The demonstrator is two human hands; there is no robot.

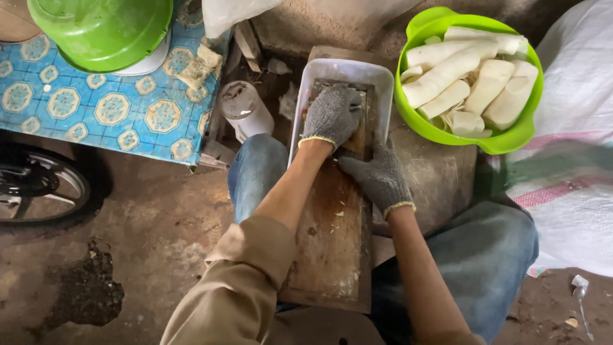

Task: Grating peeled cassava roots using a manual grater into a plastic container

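Seated on the floor, a person presses the gloved left hand [332, 115] flat on the upper end of a wooden slicer board [332, 236]; what lies beneath it cannot be told. The right hand [378, 176], fingers closed, steadies the board's edge. A white tray [383, 80] waits under the board's far end, so strokes are best kept short and inside its rim. Peeled roots fill a green basin [504, 140] close on the right; a can [246, 108] crowds the left.

Packages only: big white woven sack [575, 172] with red and green stripes, lying right of the right hand [378, 179], past the knee. A pale plastic bag [233, 13] hangs at the top edge, up and left of the left hand [332, 115]; only its lower part is in view. No labels, signs or screens visible.
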